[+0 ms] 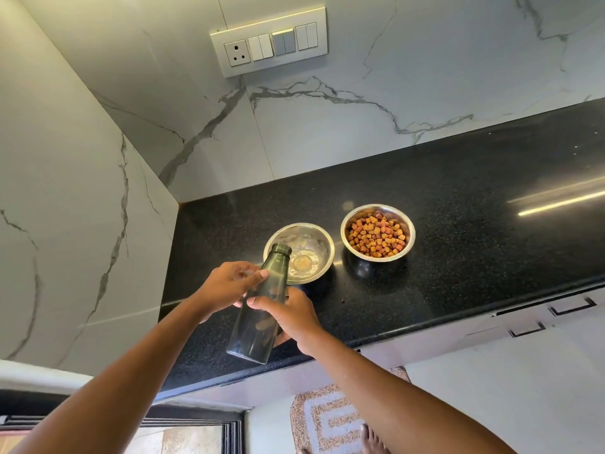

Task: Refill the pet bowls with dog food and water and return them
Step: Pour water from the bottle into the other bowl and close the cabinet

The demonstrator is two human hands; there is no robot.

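The left hand (229,283) is curling around the upper part of a dark green glass bottle (262,299), its thumb pressing on the shoulder just below the neck and its fingers wrapping behind the glass, so it is closing on the bottle rather than lying flat. The right hand (291,314) is gripping the same bottle lower down, around the middle of the body, with the thumb lying across the front and the other fingers showing dimly through the glass from behind. The bottle is tilting away from the person, its uncapped threaded mouth pointing up and forward over the near rim of the water bowl (322,253), a steel bowl whose shiny bottom is showing; whether water is lying in it cannot be told. Just beside it to the right, apart from it, the food bowl (407,242) is sitting filled with brown kibble (376,235). Both bowls are resting on the black speckled countertop (474,224), near its left corner where the marble-patterned walls meet. A switch panel (270,40) is sitting on the back wall above, and a patterned mat (327,417) is lying on the floor below the counter edge
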